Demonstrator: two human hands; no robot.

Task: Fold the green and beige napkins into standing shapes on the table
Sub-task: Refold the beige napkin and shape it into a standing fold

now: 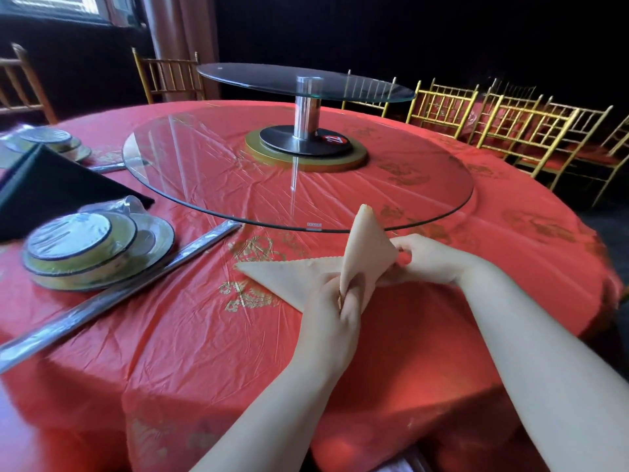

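Hands meet on beige napkin (366,248): left hand (335,306) pinches base, right hand (427,258) grips side fold. Red tablecloth (204,335), gold chairs (517,131) behind.

Daylit red table (190,335), dark background, wide-angle bending, blurred left edge.

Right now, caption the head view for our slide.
Left hand and right hand grip a beige napkin, one corner raised, on red tablecloth.

Two-tier glass turntable (204,172) at ctr, wrapped dish stack (68,236) at left, gold chairs (524,131) behind at rt.
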